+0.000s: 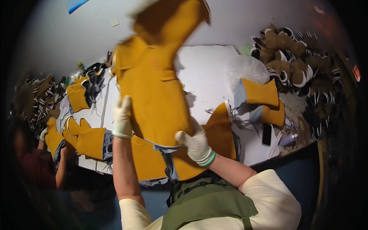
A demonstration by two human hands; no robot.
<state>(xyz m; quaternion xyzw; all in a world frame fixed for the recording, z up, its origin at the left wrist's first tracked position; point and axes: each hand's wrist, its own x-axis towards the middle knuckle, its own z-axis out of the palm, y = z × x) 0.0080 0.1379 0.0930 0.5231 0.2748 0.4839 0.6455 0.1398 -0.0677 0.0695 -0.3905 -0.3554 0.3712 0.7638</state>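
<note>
A large yellow boot upper (155, 88) is raised over the table between my two hands, its far end blurred and reaching past the top of the view. My left hand (122, 117), in a white knit glove, grips its left edge. On the lower right edge my right hand (196, 145), in a white glove with a green cuff, is closed with the thumb on the near face. Grey lining (168, 163) shows at the near opening. Beneath it, more yellow uppers (145, 163) lie along the table's near edge.
On the white table (207, 61), yellow uppers (258, 92) sit at right, near a clear plastic bag (245, 71), a phone (266, 135) and a spray can (288, 139). Brown uppers (291, 69) are heaped behind. At left, another person's hands (43, 134) hold a yellow upper (55, 138).
</note>
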